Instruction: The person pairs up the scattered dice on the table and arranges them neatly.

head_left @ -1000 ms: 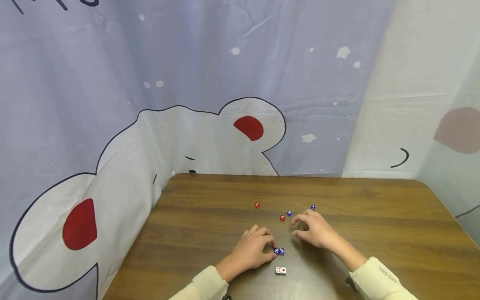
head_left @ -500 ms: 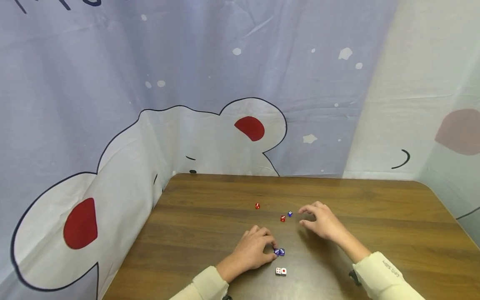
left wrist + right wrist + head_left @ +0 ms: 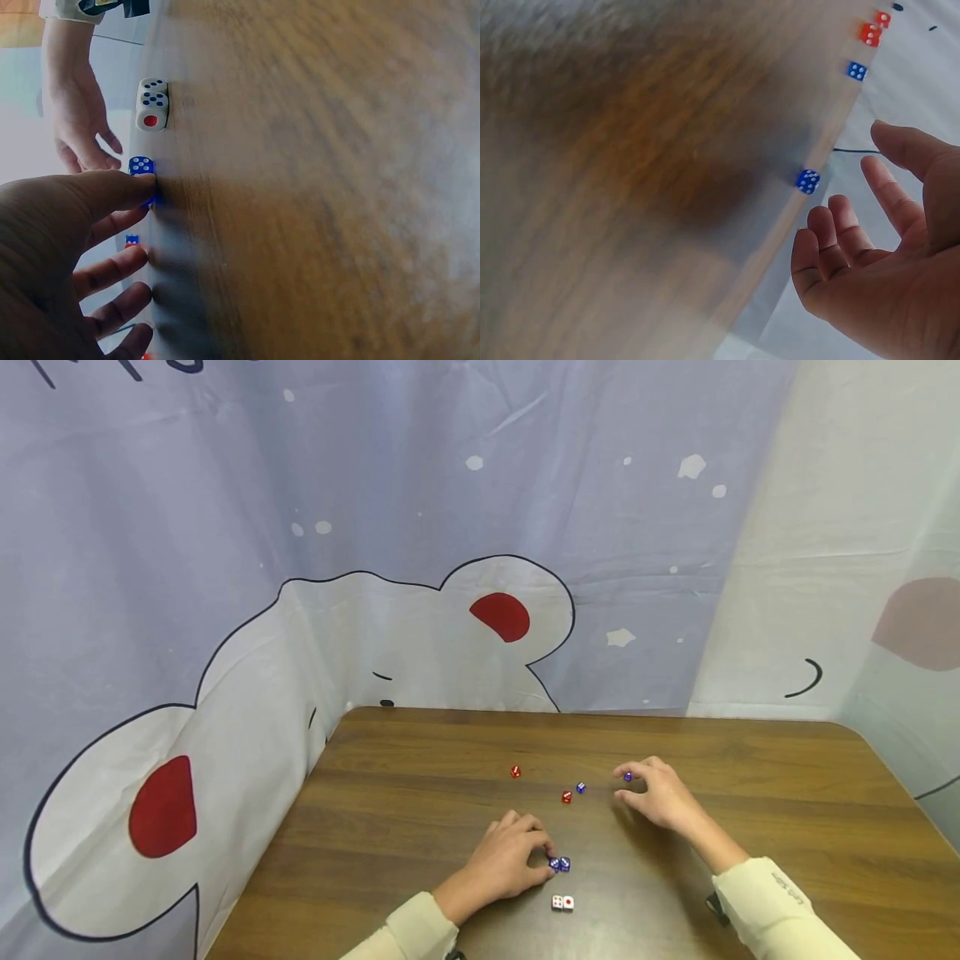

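Note:
My left hand (image 3: pixel 510 857) pinches a blue die (image 3: pixel 554 864) between thumb and index finger at table level, its other fingers spread. A second blue die (image 3: pixel 565 864) sits against its right side. The left wrist view shows the thumb covering part of the pair. My right hand (image 3: pixel 662 793) is around a lone blue die (image 3: pixel 627 777) toward the back, thumb and index finger apart. In the right wrist view that die (image 3: pixel 808 181) lies on the table beyond the spread fingers, with nothing held in the hand.
Two white dice (image 3: pixel 562 903) stand side by side nearest the front. Another blue die (image 3: pixel 581 787) and a red die (image 3: pixel 567 797) lie near the middle, with a second red die (image 3: pixel 515 772) farther back left. A patterned curtain (image 3: pixel 390 643) borders the wooden table (image 3: pixel 420 752).
My right hand has moved right and slightly back, to the lone blue die, which now shows between thumb and index finger. The left hand has stayed on its die.

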{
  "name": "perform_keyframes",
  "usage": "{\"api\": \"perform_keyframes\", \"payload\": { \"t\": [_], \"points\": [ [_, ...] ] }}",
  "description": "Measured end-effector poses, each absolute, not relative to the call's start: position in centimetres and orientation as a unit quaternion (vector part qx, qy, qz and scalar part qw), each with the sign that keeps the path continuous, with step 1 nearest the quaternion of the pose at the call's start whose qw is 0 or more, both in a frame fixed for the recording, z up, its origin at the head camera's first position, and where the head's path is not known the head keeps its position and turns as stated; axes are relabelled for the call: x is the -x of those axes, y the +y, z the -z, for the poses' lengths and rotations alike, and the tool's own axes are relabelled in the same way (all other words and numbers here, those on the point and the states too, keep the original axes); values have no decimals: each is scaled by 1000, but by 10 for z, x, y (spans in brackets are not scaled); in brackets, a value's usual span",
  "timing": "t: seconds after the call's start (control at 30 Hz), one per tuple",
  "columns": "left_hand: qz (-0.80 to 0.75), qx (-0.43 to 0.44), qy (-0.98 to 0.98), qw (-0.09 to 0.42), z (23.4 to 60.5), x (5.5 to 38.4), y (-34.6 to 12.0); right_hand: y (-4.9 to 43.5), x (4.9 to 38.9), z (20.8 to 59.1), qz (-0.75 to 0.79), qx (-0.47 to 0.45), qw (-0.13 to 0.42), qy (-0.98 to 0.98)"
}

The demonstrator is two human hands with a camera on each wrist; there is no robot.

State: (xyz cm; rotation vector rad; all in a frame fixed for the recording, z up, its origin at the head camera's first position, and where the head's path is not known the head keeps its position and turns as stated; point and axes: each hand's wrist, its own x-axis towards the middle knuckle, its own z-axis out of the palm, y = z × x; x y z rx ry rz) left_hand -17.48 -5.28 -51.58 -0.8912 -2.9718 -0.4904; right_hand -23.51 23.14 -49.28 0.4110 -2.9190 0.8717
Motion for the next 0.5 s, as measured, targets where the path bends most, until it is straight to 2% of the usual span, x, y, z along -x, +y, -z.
{"api": "perform_keyframes", "payload": {
  "t": [0.5],
  "points": [
    [157, 281, -947, -2, 516, 175, -53, 252, 254, 505, -286, -115, 16, -951]
  ]
}}
